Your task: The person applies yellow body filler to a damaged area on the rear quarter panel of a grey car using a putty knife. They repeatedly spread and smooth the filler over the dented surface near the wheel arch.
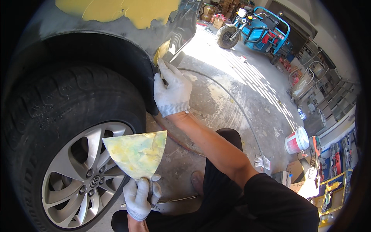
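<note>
My left hand (pixel 140 197), in a white knit glove, is closed round the lower end of a wide putty knife (pixel 135 151). Its fan-shaped blade points up and is smeared with yellow and greenish filler. My right hand (pixel 176 88), gloved too, reaches to the car's rear corner beside the wheel arch. Its fingers are pinched against a narrow patch of yellow filler (pixel 164 49) on the body edge; a thin edge shows at the fingertips, but what they hold is mostly hidden. Higher on the grey car panel (pixel 127 35) spreads a larger area of yellow filler (pixel 116 11).
The tyre (pixel 69 96) and alloy wheel (pixel 87 178) fill the left side. A hose (pixel 235 102) curves over the concrete floor. At right stand a white bucket (pixel 296 140), a cardboard box (pixel 295 170) and a yellow rack (pixel 334 189). A blue three-wheeler (pixel 259 33) is parked behind.
</note>
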### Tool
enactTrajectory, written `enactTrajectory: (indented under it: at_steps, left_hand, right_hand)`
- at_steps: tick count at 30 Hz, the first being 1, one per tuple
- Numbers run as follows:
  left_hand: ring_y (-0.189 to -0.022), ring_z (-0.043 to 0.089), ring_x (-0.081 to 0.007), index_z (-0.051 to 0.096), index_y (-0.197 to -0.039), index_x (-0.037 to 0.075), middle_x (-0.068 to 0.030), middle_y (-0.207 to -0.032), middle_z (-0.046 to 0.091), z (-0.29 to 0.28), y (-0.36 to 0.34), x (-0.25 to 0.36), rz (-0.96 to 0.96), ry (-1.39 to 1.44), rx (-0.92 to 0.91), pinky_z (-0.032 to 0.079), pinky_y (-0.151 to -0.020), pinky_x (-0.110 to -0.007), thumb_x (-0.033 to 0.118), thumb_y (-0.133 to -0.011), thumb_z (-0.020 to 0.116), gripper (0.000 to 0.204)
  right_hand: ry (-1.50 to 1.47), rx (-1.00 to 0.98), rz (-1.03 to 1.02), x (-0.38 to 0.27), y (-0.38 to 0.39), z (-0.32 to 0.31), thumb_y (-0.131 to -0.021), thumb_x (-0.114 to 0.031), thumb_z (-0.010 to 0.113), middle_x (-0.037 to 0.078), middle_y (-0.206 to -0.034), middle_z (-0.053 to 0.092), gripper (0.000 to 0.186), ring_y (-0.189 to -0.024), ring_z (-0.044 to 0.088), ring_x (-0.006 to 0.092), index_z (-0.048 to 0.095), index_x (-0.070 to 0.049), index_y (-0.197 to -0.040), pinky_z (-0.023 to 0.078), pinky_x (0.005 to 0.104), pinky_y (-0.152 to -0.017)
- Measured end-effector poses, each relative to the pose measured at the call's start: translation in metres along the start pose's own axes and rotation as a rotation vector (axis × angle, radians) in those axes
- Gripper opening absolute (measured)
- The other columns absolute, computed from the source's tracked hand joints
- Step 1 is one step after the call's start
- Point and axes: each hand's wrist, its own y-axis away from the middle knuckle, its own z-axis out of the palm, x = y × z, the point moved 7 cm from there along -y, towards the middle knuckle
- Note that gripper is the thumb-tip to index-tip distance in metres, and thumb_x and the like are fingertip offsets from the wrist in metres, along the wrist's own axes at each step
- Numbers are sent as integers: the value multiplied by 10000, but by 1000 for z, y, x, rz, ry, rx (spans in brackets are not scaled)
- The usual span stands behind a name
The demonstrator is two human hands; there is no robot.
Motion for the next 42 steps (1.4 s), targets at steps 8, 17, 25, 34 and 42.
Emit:
enactTrajectory:
  at_steps: [8,17,25,34,42]
  left_hand:
    - [-455,493,-85,673,-972,-71,-12,-629,508,1,1,5,0,39,12,374,-451,-229,233,-1125,449,407]
    - [-396,429,-104,635,-1014,-43,-52,-603,573,-3,1,-6,-62,154,10,321,-402,-247,345,-1124,449,444]
    - [-414,417,-95,662,-1082,-63,-70,-644,608,-2,0,-11,-81,162,-36,305,-423,-240,368,-1114,482,468]
    - [-400,438,-117,666,-1029,-61,-87,-613,591,2,3,-10,-134,240,-85,321,-407,-255,394,-1104,504,489]
    - [-426,425,-93,648,-1102,-41,-57,-668,604,-5,-4,-10,-7,109,82,325,-431,-238,365,-1120,473,442]
  right_hand:
    - [0,-14,-3,-17,18,1,-888,-34,639,148,-1247,717,424,-1009,730,344,708,-67,-1305,587,394,-858]
    - [-78,-73,-5,-21,38,-18,-922,-37,690,163,-1112,770,282,-924,768,302,764,-35,-1195,595,337,-821]
    - [-481,-450,370,-9,27,-76,-920,-83,732,150,-1046,799,274,-946,750,158,756,56,-1155,573,285,-849]
    - [-362,-841,-178,-43,26,-84,-889,-85,728,131,-1002,791,238,-868,770,282,802,-68,-1115,606,334,-785]
    - [-108,-902,-39,10,54,-76,-921,-112,696,150,-1002,778,271,-868,761,278,763,-45,-1175,594,339,-774]
